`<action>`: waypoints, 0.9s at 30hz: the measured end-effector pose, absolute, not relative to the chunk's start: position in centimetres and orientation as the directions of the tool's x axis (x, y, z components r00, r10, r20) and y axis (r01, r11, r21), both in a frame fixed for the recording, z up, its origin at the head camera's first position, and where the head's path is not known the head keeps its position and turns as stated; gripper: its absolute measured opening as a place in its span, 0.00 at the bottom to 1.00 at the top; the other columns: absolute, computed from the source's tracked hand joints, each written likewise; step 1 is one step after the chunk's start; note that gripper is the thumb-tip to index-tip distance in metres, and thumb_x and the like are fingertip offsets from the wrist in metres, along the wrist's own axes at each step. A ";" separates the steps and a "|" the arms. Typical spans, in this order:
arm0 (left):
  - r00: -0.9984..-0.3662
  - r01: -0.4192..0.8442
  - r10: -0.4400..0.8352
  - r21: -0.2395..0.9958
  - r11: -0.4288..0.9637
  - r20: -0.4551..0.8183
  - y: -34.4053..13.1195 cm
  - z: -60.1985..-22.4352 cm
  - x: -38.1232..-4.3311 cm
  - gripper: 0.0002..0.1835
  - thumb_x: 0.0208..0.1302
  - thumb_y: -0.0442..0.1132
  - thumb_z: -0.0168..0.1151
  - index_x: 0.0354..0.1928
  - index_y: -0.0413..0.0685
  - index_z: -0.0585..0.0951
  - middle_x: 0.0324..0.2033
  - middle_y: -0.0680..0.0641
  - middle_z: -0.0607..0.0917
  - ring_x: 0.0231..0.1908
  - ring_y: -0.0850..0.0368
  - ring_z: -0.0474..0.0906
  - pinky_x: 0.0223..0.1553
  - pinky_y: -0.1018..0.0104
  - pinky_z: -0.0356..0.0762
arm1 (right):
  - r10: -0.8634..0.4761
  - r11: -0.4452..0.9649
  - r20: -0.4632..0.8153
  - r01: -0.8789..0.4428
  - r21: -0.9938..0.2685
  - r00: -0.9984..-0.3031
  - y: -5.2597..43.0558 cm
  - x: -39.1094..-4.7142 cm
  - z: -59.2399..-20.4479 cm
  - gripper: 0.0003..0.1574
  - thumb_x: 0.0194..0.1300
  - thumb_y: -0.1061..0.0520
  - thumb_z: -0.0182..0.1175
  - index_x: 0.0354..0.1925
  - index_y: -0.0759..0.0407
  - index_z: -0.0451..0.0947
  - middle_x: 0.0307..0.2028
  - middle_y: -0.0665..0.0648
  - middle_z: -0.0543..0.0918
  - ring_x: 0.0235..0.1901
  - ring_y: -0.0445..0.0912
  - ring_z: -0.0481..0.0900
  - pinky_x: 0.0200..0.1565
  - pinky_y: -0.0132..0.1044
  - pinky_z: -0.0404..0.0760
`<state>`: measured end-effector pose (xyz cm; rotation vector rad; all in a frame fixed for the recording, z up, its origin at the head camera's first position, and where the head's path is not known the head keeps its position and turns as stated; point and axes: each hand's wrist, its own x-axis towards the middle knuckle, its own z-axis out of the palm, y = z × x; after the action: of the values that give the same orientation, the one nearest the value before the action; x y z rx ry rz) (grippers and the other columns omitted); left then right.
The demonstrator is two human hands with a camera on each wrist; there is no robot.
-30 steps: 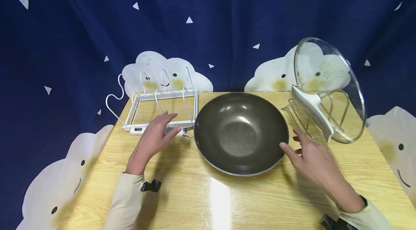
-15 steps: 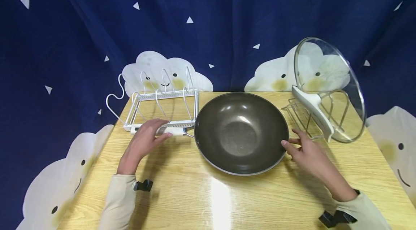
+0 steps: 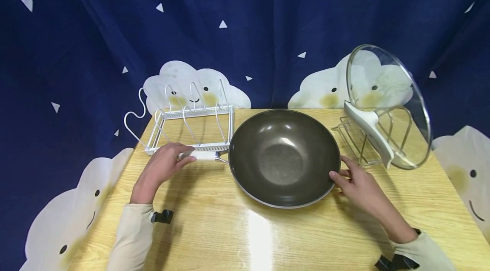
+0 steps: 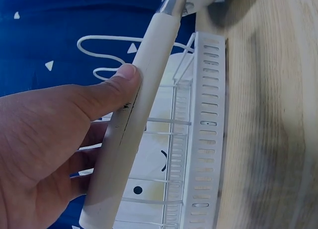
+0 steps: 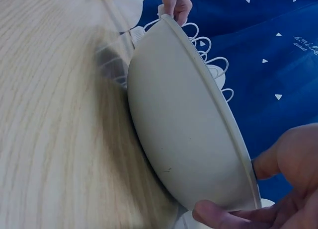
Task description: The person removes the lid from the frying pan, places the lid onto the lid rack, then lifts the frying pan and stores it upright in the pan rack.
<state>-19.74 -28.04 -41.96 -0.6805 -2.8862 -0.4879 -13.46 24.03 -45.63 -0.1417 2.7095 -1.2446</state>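
A dark wok [image 3: 283, 160] with a pale outside stands on the wooden table in the middle of the head view. Its white handle [image 3: 204, 155] points left. My left hand [image 3: 162, 164] grips that handle near its end. In the left wrist view the thumb [image 4: 126, 75] lies along the handle and the fingers pass behind it. At the wok's right side my right hand [image 3: 360, 186] pinches the rim. The right wrist view has the thumb [image 5: 268, 164] at the rim and a finger [image 5: 213, 211] under the pale outer wall.
A white wire rack [image 3: 210, 146] stands right behind the handle. To the right, a glass lid [image 3: 425, 122] with a white handle [image 3: 369, 124] leans upright in a wire stand [image 3: 408, 128]. A blue curtain [image 3: 260, 15] hangs behind the table [image 3: 214, 228].
My left hand has come down and leftward along the handle and now grips it. My right hand has closed in from beside the rim to pinch it. The wok has not moved.
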 end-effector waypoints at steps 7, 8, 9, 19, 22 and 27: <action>-0.884 0.463 0.419 0.267 0.845 0.206 -28.0 -41.9 -20.0 0.13 0.64 0.45 0.72 0.47 0.47 0.89 0.41 0.47 0.90 0.40 0.49 0.85 0.44 0.47 0.80 | -0.143 0.611 -0.097 -0.011 -0.791 -0.985 23.9 -13.3 -45.9 0.50 0.79 0.43 0.54 0.78 0.72 0.43 0.57 0.78 0.79 0.32 0.52 0.90 0.35 0.38 0.87; -0.884 0.464 0.420 0.267 0.845 0.208 -28.0 -41.9 -20.1 0.13 0.64 0.45 0.72 0.47 0.47 0.89 0.40 0.47 0.90 0.40 0.49 0.85 0.43 0.48 0.80 | -0.143 0.608 -0.097 -0.010 -0.794 -0.985 23.9 -13.3 -45.9 0.50 0.79 0.43 0.53 0.79 0.72 0.43 0.56 0.78 0.79 0.32 0.52 0.90 0.35 0.38 0.87; -0.884 0.463 0.419 0.269 0.844 0.208 -28.0 -41.9 -20.1 0.13 0.64 0.45 0.72 0.47 0.47 0.89 0.40 0.48 0.90 0.39 0.49 0.85 0.43 0.48 0.80 | -0.144 0.604 -0.097 -0.010 -0.797 -0.985 23.9 -13.3 -45.9 0.50 0.79 0.44 0.53 0.79 0.72 0.43 0.56 0.78 0.79 0.32 0.52 0.90 0.35 0.39 0.87; -0.887 0.454 0.401 0.271 0.849 0.227 -28.0 -42.3 -19.8 0.15 0.63 0.45 0.73 0.49 0.47 0.89 0.42 0.46 0.91 0.41 0.46 0.86 0.44 0.47 0.80 | -0.141 0.570 -0.116 0.016 -0.822 -0.983 23.9 -13.6 -46.1 0.49 0.80 0.46 0.53 0.79 0.72 0.41 0.58 0.78 0.78 0.32 0.53 0.90 0.35 0.41 0.87; -0.884 0.456 0.399 0.262 0.851 0.243 -28.0 -42.3 -19.5 0.16 0.63 0.45 0.73 0.49 0.45 0.89 0.43 0.44 0.91 0.42 0.44 0.86 0.45 0.46 0.80 | -0.137 0.550 -0.126 0.030 -0.835 -0.983 23.9 -13.9 -46.1 0.49 0.80 0.47 0.53 0.79 0.70 0.41 0.58 0.78 0.78 0.32 0.53 0.89 0.34 0.42 0.87; -0.885 0.446 0.393 0.207 0.871 0.251 -27.6 -42.3 -18.7 0.18 0.64 0.46 0.71 0.51 0.43 0.88 0.44 0.42 0.90 0.44 0.42 0.86 0.46 0.45 0.80 | -0.142 0.491 -0.146 0.058 -0.869 -0.979 23.9 -14.6 -46.1 0.47 0.80 0.49 0.52 0.79 0.69 0.40 0.58 0.79 0.77 0.33 0.52 0.89 0.33 0.43 0.88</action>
<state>-18.67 -27.58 -42.34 -0.6437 -2.8418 -0.3857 -14.59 23.93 -46.10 -0.0721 2.5370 -1.4896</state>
